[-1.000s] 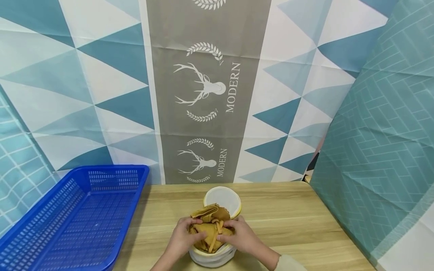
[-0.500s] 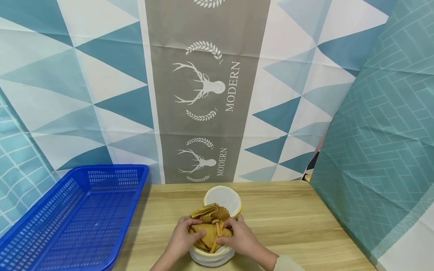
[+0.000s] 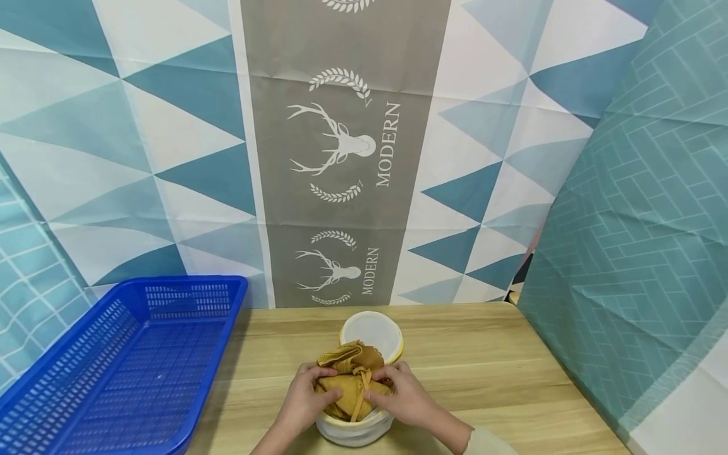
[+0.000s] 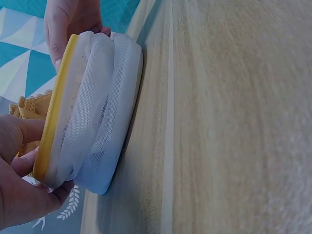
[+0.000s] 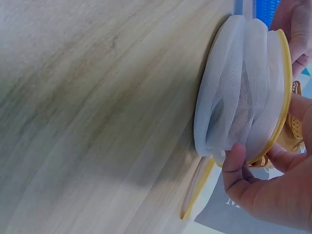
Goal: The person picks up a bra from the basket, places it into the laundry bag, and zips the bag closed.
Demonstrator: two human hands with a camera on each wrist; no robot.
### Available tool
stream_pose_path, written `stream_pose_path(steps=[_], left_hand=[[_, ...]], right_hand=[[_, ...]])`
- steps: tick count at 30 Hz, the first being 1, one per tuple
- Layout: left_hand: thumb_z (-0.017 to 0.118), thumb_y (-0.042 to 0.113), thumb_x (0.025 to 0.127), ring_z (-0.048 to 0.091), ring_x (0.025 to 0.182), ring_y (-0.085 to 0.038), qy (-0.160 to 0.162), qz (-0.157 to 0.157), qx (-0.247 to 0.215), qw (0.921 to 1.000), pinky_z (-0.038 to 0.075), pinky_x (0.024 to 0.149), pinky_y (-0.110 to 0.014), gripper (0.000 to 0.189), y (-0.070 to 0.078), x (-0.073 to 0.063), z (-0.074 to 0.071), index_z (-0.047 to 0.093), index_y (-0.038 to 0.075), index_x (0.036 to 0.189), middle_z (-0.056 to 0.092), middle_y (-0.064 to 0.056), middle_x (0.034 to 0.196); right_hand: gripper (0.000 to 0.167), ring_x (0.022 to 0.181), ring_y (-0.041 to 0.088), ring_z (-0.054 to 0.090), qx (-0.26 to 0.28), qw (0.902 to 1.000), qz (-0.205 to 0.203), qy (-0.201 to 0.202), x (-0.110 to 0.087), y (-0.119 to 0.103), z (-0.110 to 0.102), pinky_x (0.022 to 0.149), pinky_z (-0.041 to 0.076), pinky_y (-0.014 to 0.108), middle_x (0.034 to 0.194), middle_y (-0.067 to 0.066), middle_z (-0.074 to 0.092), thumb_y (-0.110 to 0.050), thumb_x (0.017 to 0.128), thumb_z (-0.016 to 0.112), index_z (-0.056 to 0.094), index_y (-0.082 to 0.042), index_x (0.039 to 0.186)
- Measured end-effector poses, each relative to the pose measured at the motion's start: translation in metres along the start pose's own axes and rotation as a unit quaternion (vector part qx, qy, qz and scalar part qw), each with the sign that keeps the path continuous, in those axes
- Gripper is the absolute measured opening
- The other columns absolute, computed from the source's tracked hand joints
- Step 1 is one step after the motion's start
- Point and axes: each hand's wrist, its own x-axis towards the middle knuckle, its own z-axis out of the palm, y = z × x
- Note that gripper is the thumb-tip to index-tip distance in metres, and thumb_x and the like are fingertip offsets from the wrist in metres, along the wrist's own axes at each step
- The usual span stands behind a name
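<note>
A round white mesh laundry bag (image 3: 354,435) with a yellow zipper rim (image 4: 54,112) stands on the table. Bundled mustard-yellow clothing (image 3: 345,390) fills its mouth, with a strap and a scalloped edge on top. From the left side, my left hand (image 3: 304,398) grips the rim, its thumb and index finger over the clothing and other fingers curled outside the bag. My right hand (image 3: 405,398) holds the opposite side likewise; the right wrist view shows a fingertip (image 5: 237,153) against the outer mesh. Behind the bag, its round white lid (image 3: 372,335) lies folded back.
A large blue perforated plastic basket (image 3: 236,316) stands at the left. The wooden table (image 3: 472,360) reaches back to a patterned wall covering (image 3: 335,151). On the right hangs a teal sheet (image 3: 631,253) along the table's edge.
Both hands stay at the bag's rim with the clothing inside. The fingers shift only slightly, and the head view drifts a little.
</note>
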Motion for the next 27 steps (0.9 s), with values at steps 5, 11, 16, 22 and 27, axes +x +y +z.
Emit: stream_pose_path(steps=[5,11,16,22,27], left_hand=[[0.079,0.011,0.072,0.048,0.115,-0.043,0.002,0.005,0.003,1.0,0.037,0.098,-0.056,0.03,-0.0013,0.0019,0.0005,0.068,0.003,0.099,0.051,-0.021,0.119],[0.079,0.01,0.072,0.047,0.116,-0.043,-0.003,0.012,0.002,0.9999,0.038,0.098,-0.055,0.03,-0.0034,0.0035,0.0003,0.068,0.003,0.1,0.05,-0.02,0.12],[0.078,0.015,0.075,0.048,0.116,-0.042,-0.012,0.011,-0.008,0.9998,0.039,0.097,-0.055,0.03,-0.0029,0.0031,-0.0013,0.068,0.004,0.101,0.051,-0.019,0.12],[0.073,0.022,0.081,0.05,0.112,-0.038,-0.016,0.01,-0.018,0.9997,0.04,0.094,-0.054,0.028,-0.0038,0.0017,-0.0018,0.069,0.004,0.101,0.053,-0.017,0.117],[0.075,0.019,0.078,0.051,0.111,-0.037,-0.027,0.005,-0.007,0.9996,0.04,0.093,-0.053,0.026,-0.0032,0.0031,-0.0023,0.069,0.004,0.098,0.053,-0.016,0.115]], right_hand=[[0.041,0.097,0.019,0.049,-0.009,1.0,0.0,-0.001,0.0009,-0.0011,-0.0005,0.08,0.045,0.036,0.105,0.008,0.048,-0.041,0.083,0.066,0.063,-0.009,0.109],[0.04,0.094,0.017,0.049,-0.013,0.9999,-0.001,-0.002,0.0016,-0.0003,-0.0003,0.079,0.045,0.032,0.103,0.005,0.048,-0.038,0.082,0.07,0.062,-0.009,0.109],[0.034,0.089,0.014,0.045,-0.008,0.9999,-0.007,0.001,0.0032,0.0026,0.0006,0.073,0.042,0.026,0.1,0.006,0.047,-0.033,0.079,0.074,0.06,-0.011,0.101],[0.032,0.083,0.013,0.044,-0.02,0.9997,-0.006,0.013,0.0039,0.0028,0.0038,0.07,0.04,0.023,0.095,0.004,0.044,-0.029,0.076,0.077,0.057,-0.012,0.094],[0.034,0.078,0.012,0.044,-0.05,0.9983,-0.004,0.03,0.0028,0.0021,0.0071,0.068,0.041,0.023,0.092,0.002,0.041,-0.027,0.073,0.08,0.052,-0.014,0.089]])
